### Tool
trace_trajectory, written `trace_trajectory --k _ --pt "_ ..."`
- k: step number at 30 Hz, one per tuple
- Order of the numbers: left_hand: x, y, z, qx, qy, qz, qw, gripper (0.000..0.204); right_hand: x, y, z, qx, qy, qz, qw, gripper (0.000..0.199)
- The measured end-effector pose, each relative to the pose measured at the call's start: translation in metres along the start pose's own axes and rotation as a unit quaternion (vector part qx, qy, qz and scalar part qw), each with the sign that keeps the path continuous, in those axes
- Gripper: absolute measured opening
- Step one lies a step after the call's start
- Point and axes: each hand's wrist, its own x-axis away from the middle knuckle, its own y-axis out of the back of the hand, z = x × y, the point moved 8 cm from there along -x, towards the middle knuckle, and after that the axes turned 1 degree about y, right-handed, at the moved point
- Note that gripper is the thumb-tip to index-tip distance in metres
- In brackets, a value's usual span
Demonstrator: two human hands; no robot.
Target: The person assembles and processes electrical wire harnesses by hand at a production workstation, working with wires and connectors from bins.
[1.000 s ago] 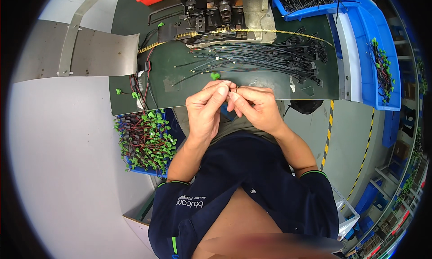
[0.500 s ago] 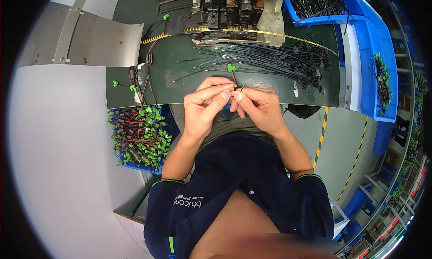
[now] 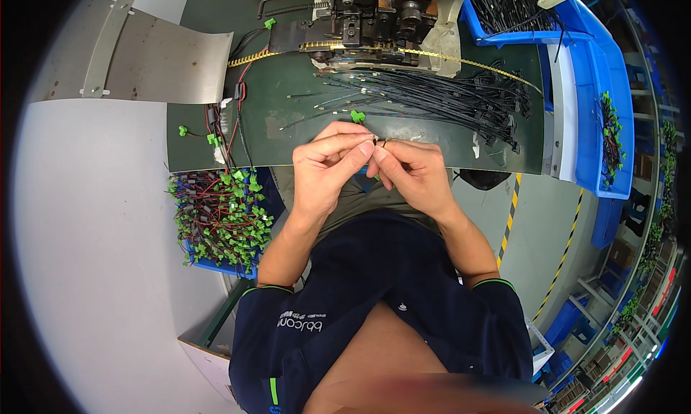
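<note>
My left hand (image 3: 327,162) and my right hand (image 3: 414,166) meet at the table's near edge, thumbs and fingertips pinched together. Between the left fingertips is a thin wire; a green connector (image 3: 358,117) sticks out just beyond those fingers. The right fingers grip a short dark wire end, and the two wire ends come together at the fingertips. The exact join is too small and covered to make out. Beyond my hands lies a bundle of black cables (image 3: 432,94), stripped tips toward the left and black connectors toward the right.
A press machine (image 3: 360,25) with a yellow terminal strip (image 3: 461,59) stands at the back. Blue bins (image 3: 599,148) with cables are at the right. At the left, a blue bin of green-connector wires (image 3: 223,220) sits below the table (image 3: 281,151); a bent metal sheet (image 3: 169,61) hangs above it.
The green connector has tipped to the left and dropped nearer to my left fingers. Both hands keep their pinch in nearly the same place; the whole view has shifted slightly.
</note>
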Motion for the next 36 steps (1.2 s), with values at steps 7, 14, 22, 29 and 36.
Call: trace_trajectory --k 7,14,22,29,36 --pt "-0.010 0.021 -0.047 -0.380 -0.175 -0.088 0.904 0.015 -0.007 0.010 -0.003 -0.026 -0.043 -0.038 0.998 0.029" --pt "-0.035 0.082 -0.073 -0.747 -0.172 -0.205 0.609 0.043 -0.036 0.024 -0.003 -0.107 -0.069 -0.052 0.991 0.031" --pt "-0.033 0.091 -0.069 -0.739 -0.186 -0.263 0.592 0.042 -0.075 0.039 -0.017 -0.220 -0.084 -0.129 0.963 0.029" --pt "-0.033 0.097 -0.072 -0.774 -0.172 -0.239 0.560 0.033 -0.088 0.040 -0.034 -0.239 -0.109 -0.126 0.957 0.029" --pt "-0.038 0.102 -0.063 -0.758 -0.145 -0.229 0.594 0.031 -0.089 0.039 -0.033 -0.243 -0.114 -0.126 0.955 0.027"
